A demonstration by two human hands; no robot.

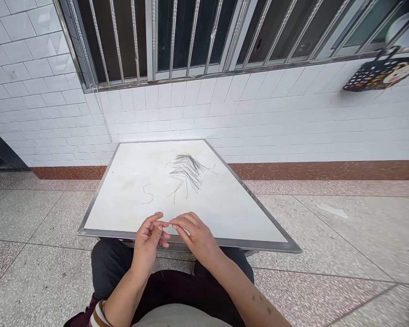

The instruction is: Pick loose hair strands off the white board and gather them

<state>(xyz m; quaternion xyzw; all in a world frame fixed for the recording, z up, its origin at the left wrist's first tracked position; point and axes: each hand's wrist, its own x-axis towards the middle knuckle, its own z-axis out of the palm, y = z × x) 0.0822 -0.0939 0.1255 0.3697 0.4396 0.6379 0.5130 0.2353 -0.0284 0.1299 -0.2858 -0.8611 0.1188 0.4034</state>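
Observation:
Both hands meet over the near edge of a white table (122, 213) with a grey metal rim. My left hand (150, 235) has thumb and index finger pinched together, the other fingers curled loosely. Just right of it, my right hand (194, 234) pinches thumb against index finger, its tips close to the left fingertips. Whatever the fingers hold is too small to make out. A thin dark strand hangs below my left hand. Beyond the hands lies a pile of thin black strands (187, 168) on the tabletop. A single curved strand (148, 194) lies to its left.
Behind the table stands a white tiled wall (177, 111) with a barred window (191, 38). A patterned bag (378, 75) hangs at the upper right. On the speckled floor (320, 245), a white scrap (332, 210) lies right of the table. My knees are under the near edge.

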